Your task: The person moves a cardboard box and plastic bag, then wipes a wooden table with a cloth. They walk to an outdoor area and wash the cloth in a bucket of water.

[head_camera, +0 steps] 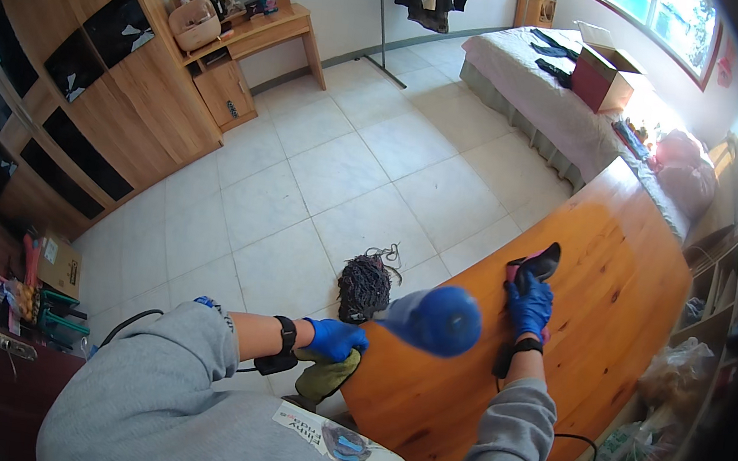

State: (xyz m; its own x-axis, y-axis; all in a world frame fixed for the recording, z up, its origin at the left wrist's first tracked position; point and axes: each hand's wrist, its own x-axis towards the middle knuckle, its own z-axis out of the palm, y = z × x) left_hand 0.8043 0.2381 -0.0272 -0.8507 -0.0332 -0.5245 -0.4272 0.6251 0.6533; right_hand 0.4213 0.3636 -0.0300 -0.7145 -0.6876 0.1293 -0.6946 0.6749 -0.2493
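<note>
My left hand [337, 338], in a blue glove, has its fingers curled at the near left corner of an orange-brown wooden table [599, 277]. Olive-green fabric [327, 372] shows directly beneath it; I cannot tell whether the hand grips it. My right hand [529, 308], also gloved in blue, is closed around a pink and black hand-held object [538, 263] on the tabletop. Its exact kind is unclear. A blurred blue handle end [444, 321], apparently a mop's, points up towards me between the hands. The dark string mop head [364, 288] rests on the tiles beyond the table edge.
A bed [530, 78] with an open cardboard box [601, 83] stands beyond the table. Shelves with plastic bags [673, 374] line the right side. A wardrobe [109, 112] and a dressing table [272, 35] stand at the left and back. Cables [593, 454] hang near both arms.
</note>
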